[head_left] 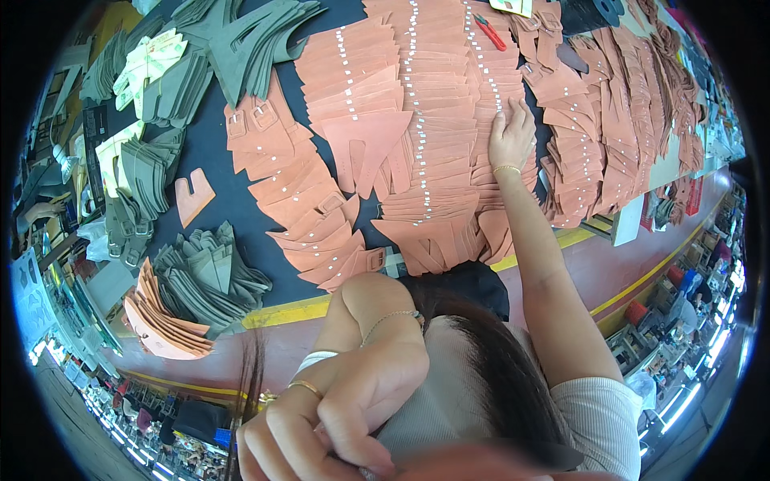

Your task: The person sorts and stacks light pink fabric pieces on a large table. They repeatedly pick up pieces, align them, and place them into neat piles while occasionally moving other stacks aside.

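R hand (513, 143) on pink pcs (446, 104) w/ wht labels (419, 128), unreadable

Your view is bright, with glaring tube lights (682, 409) at lower right, fisheye bending toward the dark edges, and a blurred brownish shape (497, 462) along the bottom.

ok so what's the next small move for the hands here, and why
I'd probably lower the left hand to the row of pink pieces by the right hand: the right hand rests on that row, while the left is up close to the camera, away from the table.
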The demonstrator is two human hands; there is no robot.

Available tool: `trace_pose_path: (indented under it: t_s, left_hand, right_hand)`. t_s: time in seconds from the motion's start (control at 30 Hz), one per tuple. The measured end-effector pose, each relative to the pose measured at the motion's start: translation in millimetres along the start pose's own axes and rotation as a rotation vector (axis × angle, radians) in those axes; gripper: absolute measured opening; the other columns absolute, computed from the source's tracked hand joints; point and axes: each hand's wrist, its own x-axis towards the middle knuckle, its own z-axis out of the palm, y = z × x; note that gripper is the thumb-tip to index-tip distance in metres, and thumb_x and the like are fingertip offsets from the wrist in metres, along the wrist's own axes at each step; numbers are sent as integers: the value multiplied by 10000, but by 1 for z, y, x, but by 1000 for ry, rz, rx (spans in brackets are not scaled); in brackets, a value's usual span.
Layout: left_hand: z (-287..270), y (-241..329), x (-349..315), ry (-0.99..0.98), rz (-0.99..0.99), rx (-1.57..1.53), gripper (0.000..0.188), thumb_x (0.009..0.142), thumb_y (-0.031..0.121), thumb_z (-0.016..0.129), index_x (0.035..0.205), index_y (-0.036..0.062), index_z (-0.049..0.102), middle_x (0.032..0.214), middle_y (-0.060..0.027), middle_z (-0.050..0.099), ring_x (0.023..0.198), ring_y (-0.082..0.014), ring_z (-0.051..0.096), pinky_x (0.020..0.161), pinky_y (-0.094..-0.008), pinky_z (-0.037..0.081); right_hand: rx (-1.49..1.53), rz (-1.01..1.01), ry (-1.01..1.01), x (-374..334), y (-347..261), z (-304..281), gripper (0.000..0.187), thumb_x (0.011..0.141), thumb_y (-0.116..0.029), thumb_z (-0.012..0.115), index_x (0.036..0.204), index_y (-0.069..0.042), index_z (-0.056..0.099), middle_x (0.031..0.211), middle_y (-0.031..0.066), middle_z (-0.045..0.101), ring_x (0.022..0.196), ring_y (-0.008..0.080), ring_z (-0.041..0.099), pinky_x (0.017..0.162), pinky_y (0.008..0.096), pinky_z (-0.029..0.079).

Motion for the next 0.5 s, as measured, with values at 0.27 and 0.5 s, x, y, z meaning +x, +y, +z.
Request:
trace_pose_path:
  t_s: [0.27,0.5]
  left_hand:
    - [11,-12,1,90,50,-42,218,941,155,537,1116,32,578,1010,-89,577,957,-185,544,776,-292,476]
    - [5,-9,5,-40,-77,21,217,954,161,535,1138,56,583,1042,-68,576,961,-180,532,741,-284,487]
  right_hand:
    - [-14,-4,10,-3,-1,-2,422,905,-330,540,1286,-149,556,1388,114,478,1287,304,437,1036,480,334]
    - [-13,7,8,-1,-4,-4,413,905,-322,540,1279,-150,553,1385,108,474,1299,299,426,1049,476,322]
